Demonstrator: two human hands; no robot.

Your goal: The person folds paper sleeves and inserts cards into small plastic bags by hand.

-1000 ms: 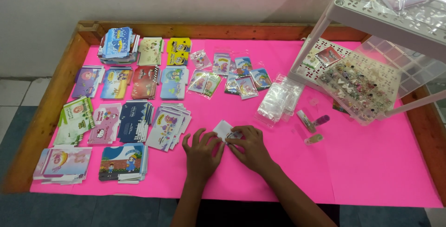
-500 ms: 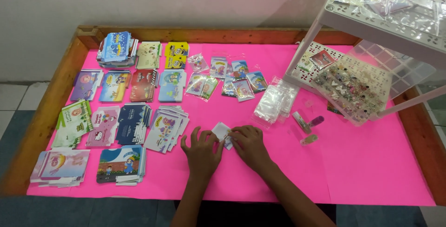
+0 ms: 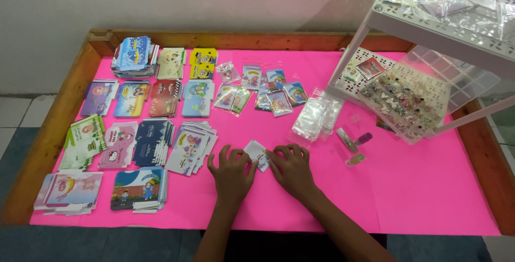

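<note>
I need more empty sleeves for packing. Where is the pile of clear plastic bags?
In the head view, the clear plastic bags lie on the pink table cover, up and right of the right hand, beside the white rack.
</note>
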